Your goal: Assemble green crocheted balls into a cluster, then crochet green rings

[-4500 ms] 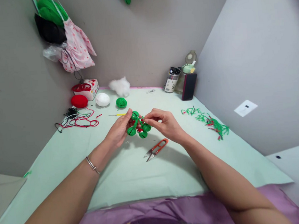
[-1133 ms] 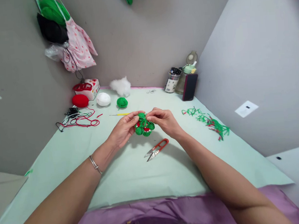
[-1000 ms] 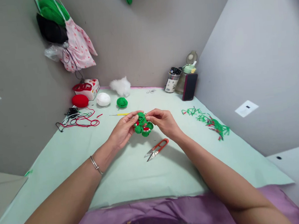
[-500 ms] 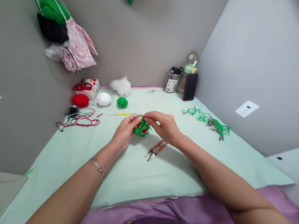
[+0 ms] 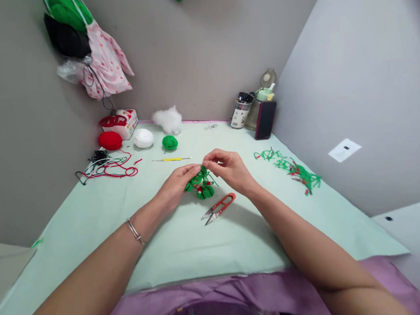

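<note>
Green crocheted pieces with red and white parts (image 5: 206, 191) hang together below my fingers, just above the table. My left hand (image 5: 177, 182) is closed on them, thumb and fingers pinching their upper left side. My right hand (image 5: 229, 169) pinches at the top of the same bunch, its thumb and forefinger beside a green strand; the exact bit between the fingertips is too small to make out. Loose green yarn ends stick out to the right. Orange-handled thread snips (image 5: 220, 208) lie on the table just below, blades pointing left. A yellow-handled crochet hook (image 5: 172, 159) lies beyond the hands.
Green (image 5: 169, 142), white (image 5: 143, 138) and red yarn balls (image 5: 110, 140) sit at the back left, near tangled yarn (image 5: 113, 167) and white stuffing (image 5: 168, 120). Yarn scraps (image 5: 303, 174) lie right. A phone (image 5: 265, 120) leans by a pen cup (image 5: 241, 112).
The crocheted bunch has turned and hangs lower, showing different sides. My right hand has risen slightly, uncovering the snips' handles. The whole view has shifted a little.
</note>
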A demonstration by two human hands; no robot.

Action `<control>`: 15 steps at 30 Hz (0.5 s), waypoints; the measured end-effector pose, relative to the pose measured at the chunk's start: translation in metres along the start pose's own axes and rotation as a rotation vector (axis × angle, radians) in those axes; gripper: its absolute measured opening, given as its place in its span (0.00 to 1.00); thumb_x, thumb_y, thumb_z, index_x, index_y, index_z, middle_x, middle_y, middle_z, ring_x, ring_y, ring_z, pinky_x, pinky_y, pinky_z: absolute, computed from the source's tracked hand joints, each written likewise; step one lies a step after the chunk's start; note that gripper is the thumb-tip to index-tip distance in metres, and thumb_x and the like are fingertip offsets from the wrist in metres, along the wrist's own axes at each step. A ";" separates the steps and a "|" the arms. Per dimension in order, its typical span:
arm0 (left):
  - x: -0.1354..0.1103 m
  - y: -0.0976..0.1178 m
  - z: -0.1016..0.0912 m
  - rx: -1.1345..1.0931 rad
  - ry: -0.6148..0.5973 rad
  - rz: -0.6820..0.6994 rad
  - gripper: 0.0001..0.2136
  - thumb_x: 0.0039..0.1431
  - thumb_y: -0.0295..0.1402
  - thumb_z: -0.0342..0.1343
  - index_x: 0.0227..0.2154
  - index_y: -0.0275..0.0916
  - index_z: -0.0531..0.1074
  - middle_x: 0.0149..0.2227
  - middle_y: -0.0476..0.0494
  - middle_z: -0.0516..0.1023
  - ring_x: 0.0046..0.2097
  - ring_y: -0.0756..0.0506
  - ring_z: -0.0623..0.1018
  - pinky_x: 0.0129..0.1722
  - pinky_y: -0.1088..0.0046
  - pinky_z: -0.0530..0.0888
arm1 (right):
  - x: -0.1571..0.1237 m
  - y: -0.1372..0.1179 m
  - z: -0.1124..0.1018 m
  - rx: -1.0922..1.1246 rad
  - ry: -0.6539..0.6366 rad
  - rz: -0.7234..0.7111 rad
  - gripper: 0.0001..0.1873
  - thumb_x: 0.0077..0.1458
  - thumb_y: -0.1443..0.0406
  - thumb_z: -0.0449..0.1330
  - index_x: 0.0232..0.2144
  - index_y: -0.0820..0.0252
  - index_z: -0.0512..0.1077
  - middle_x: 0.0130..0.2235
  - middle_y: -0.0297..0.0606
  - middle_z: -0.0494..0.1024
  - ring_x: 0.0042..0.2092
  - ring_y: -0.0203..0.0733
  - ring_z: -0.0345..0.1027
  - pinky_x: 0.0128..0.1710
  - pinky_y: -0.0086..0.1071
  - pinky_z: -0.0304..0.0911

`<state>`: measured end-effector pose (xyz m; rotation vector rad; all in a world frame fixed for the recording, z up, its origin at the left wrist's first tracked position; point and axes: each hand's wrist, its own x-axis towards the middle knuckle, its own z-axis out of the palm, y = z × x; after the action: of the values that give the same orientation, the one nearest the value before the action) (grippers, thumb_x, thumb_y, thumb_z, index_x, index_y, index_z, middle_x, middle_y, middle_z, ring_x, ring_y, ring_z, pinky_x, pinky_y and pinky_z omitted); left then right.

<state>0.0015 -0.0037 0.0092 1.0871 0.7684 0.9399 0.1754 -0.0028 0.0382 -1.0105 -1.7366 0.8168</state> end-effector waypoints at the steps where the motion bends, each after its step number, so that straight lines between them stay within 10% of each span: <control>1: 0.000 0.000 0.000 0.001 0.003 0.002 0.16 0.56 0.45 0.63 0.34 0.34 0.77 0.28 0.50 0.70 0.30 0.52 0.66 0.31 0.77 0.64 | 0.000 0.001 -0.001 -0.010 -0.026 -0.004 0.06 0.54 0.64 0.61 0.28 0.60 0.74 0.31 0.34 0.72 0.29 0.33 0.63 0.30 0.30 0.61; 15: -0.002 -0.004 0.004 0.159 -0.119 -0.027 0.17 0.54 0.47 0.63 0.33 0.37 0.71 0.28 0.51 0.67 0.29 0.51 0.68 0.27 0.75 0.63 | 0.007 0.008 -0.008 0.451 0.135 0.232 0.09 0.49 0.61 0.66 0.28 0.60 0.71 0.29 0.31 0.75 0.25 0.30 0.64 0.23 0.25 0.58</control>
<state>0.0052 -0.0080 0.0063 1.2571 0.7677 0.7941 0.1833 0.0081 0.0367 -0.9383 -1.2558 1.1951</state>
